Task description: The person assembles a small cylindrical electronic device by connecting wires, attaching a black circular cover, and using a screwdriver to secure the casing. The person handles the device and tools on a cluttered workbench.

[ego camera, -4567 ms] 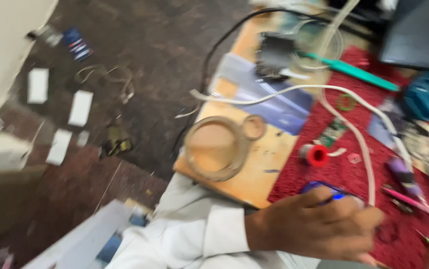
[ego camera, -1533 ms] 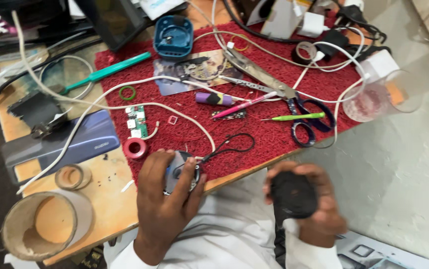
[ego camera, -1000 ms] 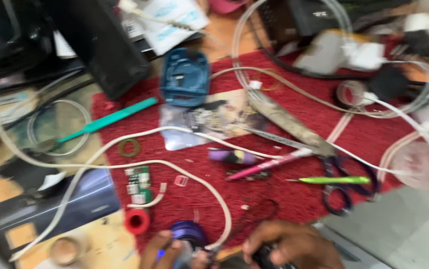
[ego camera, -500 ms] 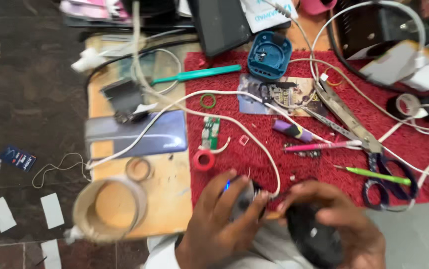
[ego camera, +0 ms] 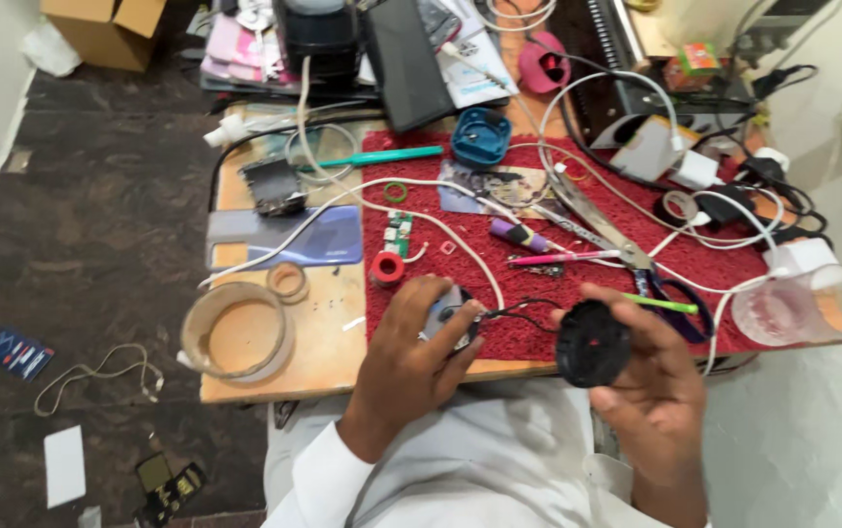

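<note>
My left hand (ego camera: 409, 360) rests at the front edge of the red mat (ego camera: 636, 293), fingers closed around a small grey-and-blue part (ego camera: 448, 319). Thin black wires (ego camera: 518, 311) run from that part to a round black disc (ego camera: 592, 342), which my right hand (ego camera: 650, 386) holds up by its rim just off the board's front edge. The disc has a small red mark on its face.
On the wooden board (ego camera: 318, 337) lie a large tape ring (ego camera: 235, 330), a small tape ring (ego camera: 289, 282), a purple phone back (ego camera: 289, 240), red spool (ego camera: 387, 268), scissors (ego camera: 626, 256), white cables (ego camera: 460, 210), a teal tool (ego camera: 377, 156). A clear cup (ego camera: 792, 308) stands right. Scraps litter the floor left.
The view has steadied and pulled back. My right hand has lifted the black disc to the right, away from my left hand, so the wires stretch between them.
</note>
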